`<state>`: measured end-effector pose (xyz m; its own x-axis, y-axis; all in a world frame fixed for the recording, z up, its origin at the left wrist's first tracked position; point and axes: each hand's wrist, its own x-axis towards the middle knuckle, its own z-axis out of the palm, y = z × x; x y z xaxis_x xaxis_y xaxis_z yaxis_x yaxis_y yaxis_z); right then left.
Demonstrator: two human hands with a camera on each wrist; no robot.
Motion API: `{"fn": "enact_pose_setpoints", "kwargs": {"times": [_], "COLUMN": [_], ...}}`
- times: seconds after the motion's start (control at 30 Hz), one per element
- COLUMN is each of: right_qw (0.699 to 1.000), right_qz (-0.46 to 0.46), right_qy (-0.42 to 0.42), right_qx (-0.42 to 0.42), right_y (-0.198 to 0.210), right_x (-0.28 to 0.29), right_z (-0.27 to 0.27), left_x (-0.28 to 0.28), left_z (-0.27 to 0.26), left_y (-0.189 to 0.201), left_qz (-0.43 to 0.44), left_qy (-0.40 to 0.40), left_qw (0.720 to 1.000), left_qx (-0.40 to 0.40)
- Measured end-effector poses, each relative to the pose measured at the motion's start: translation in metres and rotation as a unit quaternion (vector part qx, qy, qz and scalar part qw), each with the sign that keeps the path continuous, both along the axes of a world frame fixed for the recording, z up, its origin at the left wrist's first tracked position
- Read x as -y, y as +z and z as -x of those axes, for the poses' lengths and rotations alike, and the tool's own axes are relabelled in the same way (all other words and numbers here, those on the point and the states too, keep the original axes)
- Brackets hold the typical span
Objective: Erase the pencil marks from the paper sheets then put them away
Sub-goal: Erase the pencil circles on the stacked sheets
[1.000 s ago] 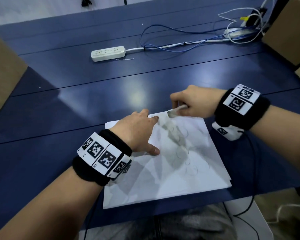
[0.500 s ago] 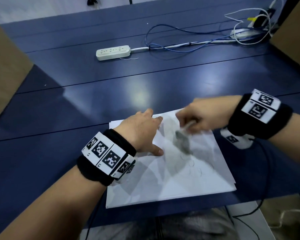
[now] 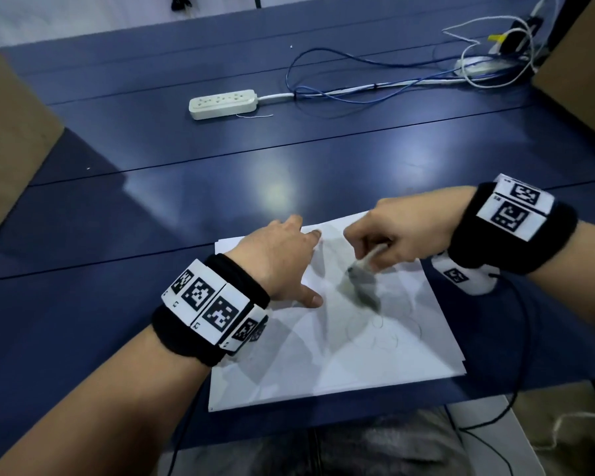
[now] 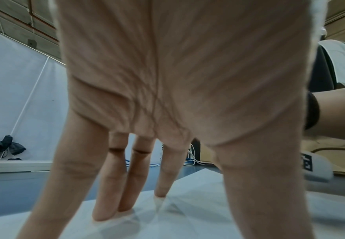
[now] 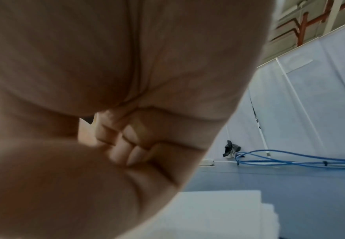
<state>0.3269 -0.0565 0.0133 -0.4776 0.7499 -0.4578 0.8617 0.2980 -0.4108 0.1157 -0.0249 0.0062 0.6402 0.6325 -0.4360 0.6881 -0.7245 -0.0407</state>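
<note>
A stack of white paper sheets (image 3: 340,359) lies on the blue table near its front edge, with faint pencil circles (image 3: 385,334) on the top sheet. My left hand (image 3: 289,262) presses down on the upper left part of the paper (image 4: 188,215) with straight, spread fingers (image 4: 110,194). My right hand (image 3: 399,231) grips a pale eraser stick (image 3: 366,261), whose tip touches the paper's upper middle. In the right wrist view the right hand (image 5: 126,145) is a tight fist and the eraser is hidden; the paper stack (image 5: 218,213) lies below it.
A white power strip (image 3: 223,104) lies farther back on the blue table (image 3: 152,207), with blue and white cables (image 3: 375,87) running to the back right. Brown cardboard boxes stand at the left edge (image 3: 11,146) and the right edge (image 3: 577,70).
My right hand has drawn the eraser from the paper's top edge toward me onto the sheet. The left hand has kept pressing on the paper.
</note>
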Motion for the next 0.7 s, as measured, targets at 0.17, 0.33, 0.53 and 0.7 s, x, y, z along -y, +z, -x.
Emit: {"fn": "enact_pose_setpoints", "kwargs": {"times": [0.17,0.33,0.53,0.7], "right_qw": [0.986,1.0,0.989,0.998], "right_qz": [-0.144,0.012,-0.121,-0.057], "right_qy": [-0.065,0.0,-0.079,-0.029], "right_qx": [0.046,-0.01,0.023,-0.012], "right_y": [-0.001,-0.001,-0.002,-0.003], "right_x": [-0.018,0.008,-0.019,-0.006], "right_z": [-0.005,0.003,-0.004,-0.001], "left_x": [0.001,0.0,0.002,0.001], "left_z": [0.0,0.0,0.0,-0.001], "left_y": [0.001,0.0,0.002,0.001], "left_qz": [-0.001,0.001,-0.003,0.001], "left_qy": [0.004,0.006,0.007,0.009], "left_qw": [1.0,1.0,1.0,1.0], "left_qx": [0.002,0.001,0.0,0.006]}}
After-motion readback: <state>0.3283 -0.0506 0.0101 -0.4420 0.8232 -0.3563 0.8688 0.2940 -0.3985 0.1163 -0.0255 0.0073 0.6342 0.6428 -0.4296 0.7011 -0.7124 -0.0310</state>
